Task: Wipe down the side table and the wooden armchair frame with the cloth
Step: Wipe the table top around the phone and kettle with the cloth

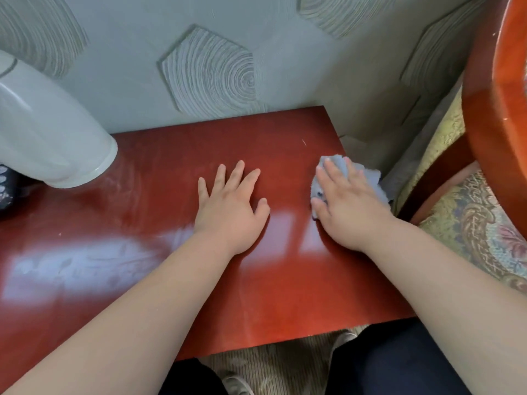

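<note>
The side table has a glossy reddish-brown top that fills the middle of the head view. My left hand lies flat on it near the centre, fingers spread, holding nothing. My right hand presses flat on a crumpled light blue cloth at the table's right edge. The wooden armchair frame rises at the right, its red-brown arm curving above a patterned seat cushion.
A white rounded appliance stands on the table's left rear part. A dark patterned object sits at the far left edge. A textured grey wall backs the table. Carpet and my dark-clothed legs show below the front edge.
</note>
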